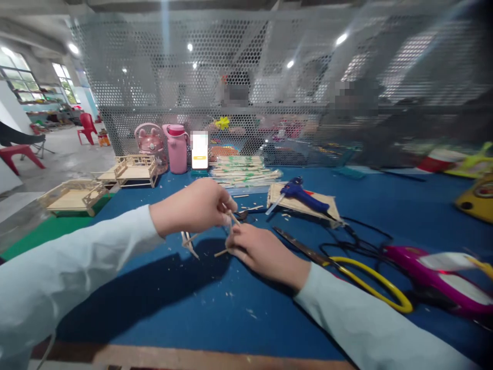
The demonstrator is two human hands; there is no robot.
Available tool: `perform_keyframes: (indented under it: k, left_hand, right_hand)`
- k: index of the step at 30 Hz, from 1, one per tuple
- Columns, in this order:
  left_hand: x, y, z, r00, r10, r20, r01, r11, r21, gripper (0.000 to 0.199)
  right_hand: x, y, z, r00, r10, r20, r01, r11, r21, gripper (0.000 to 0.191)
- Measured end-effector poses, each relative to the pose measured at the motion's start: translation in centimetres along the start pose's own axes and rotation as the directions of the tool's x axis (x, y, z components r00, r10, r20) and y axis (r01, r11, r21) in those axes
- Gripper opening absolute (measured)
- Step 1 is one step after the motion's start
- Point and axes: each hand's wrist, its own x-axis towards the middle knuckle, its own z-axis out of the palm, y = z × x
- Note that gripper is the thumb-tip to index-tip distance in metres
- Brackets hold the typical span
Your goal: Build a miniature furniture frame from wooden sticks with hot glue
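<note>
My left hand (198,205) is closed in a pinch on a short thin wooden stick (234,219), above the middle of the blue table. Right beside it, my right hand (264,253) has its fingers pressed together, with another thin stick (221,253) poking out to the left from under its fingertips. The fingers partly hide how these sticks meet. Several small joined or crossed sticks (188,243) lie under my left wrist. Behind my hands rests a dark tool (243,216), mostly covered and blurred.
A blue glue gun (304,195) lies on a pale block (331,204). Yellow-handled scissors (370,280) and a magenta device (431,272) with cables are at right. Bundled sticks (242,172), a phone (199,151), a pink bottle (177,149) and small stick-built furniture (77,196) stand behind.
</note>
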Motion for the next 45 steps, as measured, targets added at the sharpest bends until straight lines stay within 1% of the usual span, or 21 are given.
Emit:
perform_keyframes:
  k: [2, 4, 8, 11, 14, 16, 17, 19, 21, 22, 23, 25, 27, 28, 29, 31, 34, 38, 41, 43, 45]
  left_hand:
    - [-0.8, -0.4, -1.1, 0.997, -0.071, -0.019, 0.070, 0.996, -0.047, 0.018]
    - [-1.8, -0.9, -2.5, 0.981, -0.167, -0.096, 0.155, 0.980, -0.122, 0.017]
    - [-3.9, -1.6, -4.8, 0.916, -0.368, -0.160, 0.298, 0.891, -0.342, 0.025]
    - [-5.2, -2.0, -6.0, 0.863, -0.470, -0.185, 0.327, 0.800, -0.503, 0.028]
    - [-5.8, -2.5, -7.0, 0.841, -0.518, -0.157, 0.348, 0.740, -0.576, 0.027]
    - [-5.8, -2.7, -7.5, 0.837, -0.532, -0.123, 0.368, 0.717, -0.592, 0.026]
    - [-5.8, -2.6, -7.5, 0.838, -0.537, -0.098, 0.385, 0.707, -0.593, 0.026]
    - [-5.5, -2.2, -7.2, 0.842, -0.538, -0.032, 0.417, 0.689, -0.593, 0.025]
    - [-5.0, -1.4, -6.3, 0.852, -0.523, 0.022, 0.430, 0.675, -0.599, 0.023]
    - [-4.7, -0.9, -5.8, 0.861, -0.507, 0.030, 0.420, 0.677, -0.605, 0.023]
    - [-4.5, -0.4, -5.2, 0.870, -0.491, 0.049, 0.416, 0.677, -0.606, 0.025]
    - [-4.1, 0.6, -4.3, 0.885, -0.461, 0.063, 0.394, 0.670, -0.630, 0.024]
    - [-4.1, 1.3, -3.6, 0.892, -0.449, 0.056, 0.365, 0.642, -0.674, 0.023]
    - [-4.2, 1.5, -3.3, 0.892, -0.449, 0.050, 0.351, 0.620, -0.702, 0.023]
    - [-4.4, 1.6, -3.1, 0.892, -0.449, 0.041, 0.335, 0.597, -0.729, 0.022]
    - [-5.0, 1.6, -2.7, 0.895, -0.445, 0.029, 0.305, 0.564, -0.767, 0.022]
    - [-5.6, 1.3, -2.0, 0.901, -0.433, 0.041, 0.298, 0.545, -0.784, 0.024]
    - [-6.0, 1.0, -1.0, 0.905, -0.424, 0.040, 0.285, 0.532, -0.797, 0.029]
    - [-6.3, 1.1, -0.4, 0.929, -0.370, 0.005, 0.225, 0.555, -0.801, 0.028]
    - [-6.6, 1.1, -0.2, 0.951, -0.309, -0.003, 0.183, 0.573, -0.799, 0.029]
    - [-6.9, 0.7, 0.0, 0.973, -0.228, -0.024, 0.133, 0.644, -0.753, 0.031]
  right_hand:
    - [-1.2, -0.4, -0.2, 1.000, 0.009, 0.006, -0.008, 0.996, -0.091, 0.018]
    - [-3.0, -0.7, -0.7, 0.999, 0.012, -0.037, -0.018, 0.986, -0.164, 0.018]
    - [-5.4, 0.3, -1.6, 0.983, -0.006, -0.184, -0.056, 0.943, -0.328, 0.022]
    - [-4.9, 2.6, -1.4, 0.971, -0.056, -0.233, -0.055, 0.894, -0.444, 0.023]
    - [-3.5, 4.4, -0.7, 0.987, -0.087, -0.135, 0.018, 0.895, -0.446, 0.024]
    - [-2.9, 4.7, -0.5, 0.992, -0.075, -0.104, 0.026, 0.912, -0.409, 0.025]
    - [-2.7, 4.5, -0.6, 0.988, -0.071, -0.140, 0.013, 0.926, -0.378, 0.027]
    - [-2.3, 3.4, -1.3, 0.954, -0.059, -0.294, -0.018, 0.968, -0.250, 0.035]
    - [-1.7, 1.4, -2.5, 0.890, 0.021, -0.456, -0.018, 1.000, 0.009, 0.036]
    - [-1.3, 0.3, -3.2, 0.862, 0.104, -0.496, -0.012, 0.983, 0.185, 0.032]
    - [-0.8, -0.8, -3.8, 0.846, 0.200, -0.493, 0.002, 0.925, 0.380, 0.029]
    - [0.3, -2.7, -4.8, 0.865, 0.312, -0.394, 0.080, 0.689, 0.721, 0.033]
    - [1.3, -4.0, -5.4, 0.888, 0.337, -0.311, 0.133, 0.460, 0.878, 0.040]
    - [1.6, -4.4, -5.6, 0.888, 0.341, -0.308, 0.159, 0.400, 0.902, 0.044]
    - [1.7, -4.6, -5.7, 0.877, 0.349, -0.329, 0.185, 0.386, 0.904, 0.047]
    - [1.7, -4.8, -5.7, 0.826, 0.375, -0.421, 0.225, 0.465, 0.856, 0.043]
    - [1.2, -4.8, -5.6, 0.733, 0.386, -0.560, 0.199, 0.665, 0.720, 0.017]
    - [0.9, -4.5, -5.1, 0.644, 0.306, -0.701, 0.162, 0.841, 0.516, 0.007]
    - [0.7, -4.3, -4.8, 0.611, 0.241, -0.754, 0.138, 0.906, 0.401, 0.006]
    - [0.6, -4.3, -4.7, 0.593, 0.256, -0.763, 0.130, 0.905, 0.405, 0.006]
    - [0.4, -4.5, -4.6, 0.578, 0.309, -0.756, 0.133, 0.878, 0.460, 0.006]
